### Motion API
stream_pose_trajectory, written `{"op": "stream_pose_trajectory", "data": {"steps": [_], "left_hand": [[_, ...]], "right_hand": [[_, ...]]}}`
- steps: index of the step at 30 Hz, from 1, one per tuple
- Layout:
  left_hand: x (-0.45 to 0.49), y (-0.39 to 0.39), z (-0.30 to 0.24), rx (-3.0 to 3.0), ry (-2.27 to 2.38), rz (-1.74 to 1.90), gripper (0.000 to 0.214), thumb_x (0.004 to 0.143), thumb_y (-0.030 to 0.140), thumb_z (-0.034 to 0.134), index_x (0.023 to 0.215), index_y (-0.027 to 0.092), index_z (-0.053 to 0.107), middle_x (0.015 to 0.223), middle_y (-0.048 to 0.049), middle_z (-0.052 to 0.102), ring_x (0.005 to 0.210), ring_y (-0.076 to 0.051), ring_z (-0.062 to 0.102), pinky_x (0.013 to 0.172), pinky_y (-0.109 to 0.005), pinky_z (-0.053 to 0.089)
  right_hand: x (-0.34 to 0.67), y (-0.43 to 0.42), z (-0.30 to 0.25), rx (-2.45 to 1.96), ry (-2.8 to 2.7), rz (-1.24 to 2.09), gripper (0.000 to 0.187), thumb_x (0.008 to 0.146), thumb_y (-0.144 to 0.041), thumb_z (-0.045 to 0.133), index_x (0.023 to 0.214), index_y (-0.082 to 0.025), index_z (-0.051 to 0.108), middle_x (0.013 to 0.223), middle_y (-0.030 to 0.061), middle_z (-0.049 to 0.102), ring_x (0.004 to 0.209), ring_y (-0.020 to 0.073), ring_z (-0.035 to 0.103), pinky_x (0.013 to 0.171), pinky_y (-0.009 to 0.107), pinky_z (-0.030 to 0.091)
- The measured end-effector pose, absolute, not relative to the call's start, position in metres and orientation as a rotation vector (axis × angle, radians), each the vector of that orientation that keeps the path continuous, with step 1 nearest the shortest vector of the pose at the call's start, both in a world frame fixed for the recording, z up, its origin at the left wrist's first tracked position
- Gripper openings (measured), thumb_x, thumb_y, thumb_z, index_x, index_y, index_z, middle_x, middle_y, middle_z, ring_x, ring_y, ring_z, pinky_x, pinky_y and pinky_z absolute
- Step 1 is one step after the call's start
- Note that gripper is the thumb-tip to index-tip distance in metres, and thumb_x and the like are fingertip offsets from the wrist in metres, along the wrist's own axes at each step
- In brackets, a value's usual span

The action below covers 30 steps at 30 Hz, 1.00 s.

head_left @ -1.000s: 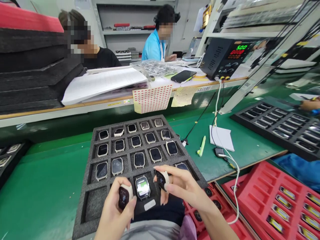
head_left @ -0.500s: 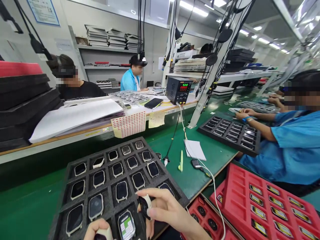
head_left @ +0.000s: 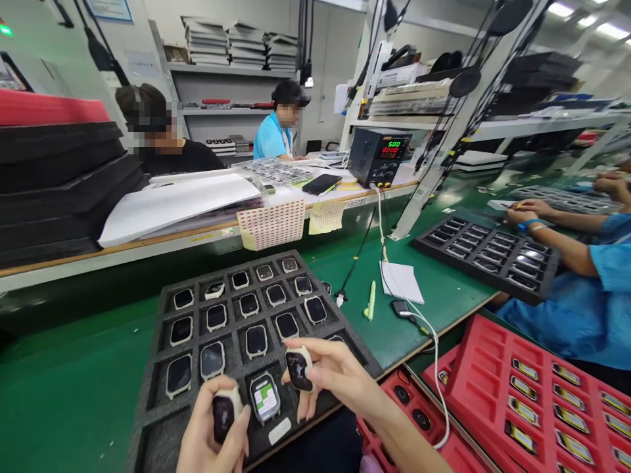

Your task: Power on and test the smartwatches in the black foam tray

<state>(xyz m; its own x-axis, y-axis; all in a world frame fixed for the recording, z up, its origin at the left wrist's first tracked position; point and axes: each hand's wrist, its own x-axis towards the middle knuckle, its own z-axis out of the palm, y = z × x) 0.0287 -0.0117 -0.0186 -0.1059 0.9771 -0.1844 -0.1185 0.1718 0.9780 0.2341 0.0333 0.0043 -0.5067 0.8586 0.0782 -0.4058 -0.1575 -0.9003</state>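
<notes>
My left hand (head_left: 210,430) grips a smartwatch case (head_left: 224,419) with a dark screen and pale frame, over the front edge of the black foam tray (head_left: 150,387). A second dark-screened watch case (head_left: 298,369) is pinched in my right hand (head_left: 335,371), tilted above the tray's right side. Between my hands, a watch with a lit green and white screen (head_left: 265,397) lies in its compartment. A small white oval piece (head_left: 280,431) sits just in front of it. Several more watch cases (head_left: 256,340) with dark screens fill the tray's compartments.
Right of the tray lie a green pen (head_left: 371,301), white paper (head_left: 401,282) and a cable (head_left: 441,368). Red trays (head_left: 486,368) stand lower right. A power supply (head_left: 379,157) sits on the shelf. A co-worker's hands (head_left: 530,213) are beside another black tray (head_left: 483,259).
The view has shifted, bringing my left hand and its watch case further into sight. The watch in my right hand has turned, its screen now facing me more. The white oval piece has come into view.
</notes>
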Motion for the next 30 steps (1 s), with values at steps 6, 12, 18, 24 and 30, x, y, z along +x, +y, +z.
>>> {"op": "stream_pose_trajectory", "data": {"steps": [6, 12, 18, 24, 30], "left_hand": [[0.023, -0.006, -0.004, 0.785, 0.945, 1.268, 0.040, 0.079, 0.040, 0.063, 0.112, 0.019, 0.053, 0.090, -0.0098, 0.064, 0.072, -0.021, 0.061, 0.045, -0.024, 0.051], [0.014, -0.003, -0.002, 0.733, 0.800, 1.159, 0.035, 0.084, 0.026, 0.054, 0.118, 0.018, 0.054, 0.106, -0.0136, 0.064, 0.094, -0.027, 0.061, 0.071, -0.037, 0.057], [0.013, -0.008, -0.001, 0.803, 0.824, 1.146, 0.033, 0.086, 0.024, 0.055, 0.119, 0.022, 0.053, 0.115, -0.0111, 0.059, 0.104, -0.028, 0.057, 0.079, -0.041, 0.056], [0.011, -0.009, 0.002, 0.880, 0.810, 1.090, 0.031, 0.090, 0.022, 0.052, 0.121, 0.021, 0.050, 0.115, -0.0115, 0.058, 0.100, -0.026, 0.057, 0.078, -0.039, 0.056], [0.011, -0.010, 0.001, 0.929, 0.809, 1.074, 0.029, 0.093, 0.020, 0.048, 0.122, 0.024, 0.047, 0.115, -0.0094, 0.057, 0.093, -0.021, 0.057, 0.075, -0.036, 0.055]], "right_hand": [[0.232, 0.040, 0.013, -0.594, -1.232, 1.907, 0.039, 0.091, -0.030, 0.059, 0.126, -0.018, 0.048, 0.111, 0.0154, 0.062, 0.066, 0.0172, 0.070, 0.047, 0.020, 0.053], [0.231, 0.041, 0.008, -0.656, -1.278, 1.891, 0.046, 0.093, -0.022, 0.055, 0.136, -0.021, 0.040, 0.112, 0.0133, 0.060, 0.065, 0.0151, 0.069, 0.048, 0.019, 0.054], [0.230, 0.038, 0.005, -0.703, -1.247, 1.845, 0.049, 0.092, -0.019, 0.054, 0.138, -0.020, 0.039, 0.111, 0.0145, 0.063, 0.065, 0.0187, 0.071, 0.046, 0.022, 0.056], [0.229, 0.036, 0.007, -0.727, -1.219, 1.839, 0.045, 0.093, -0.020, 0.054, 0.136, -0.019, 0.041, 0.105, 0.0134, 0.066, 0.060, 0.0166, 0.071, 0.041, 0.018, 0.054], [0.225, 0.034, 0.010, -0.789, -1.244, 1.779, 0.042, 0.092, -0.022, 0.057, 0.132, -0.019, 0.045, 0.101, 0.0111, 0.068, 0.054, 0.0134, 0.069, 0.039, 0.014, 0.052]]}}
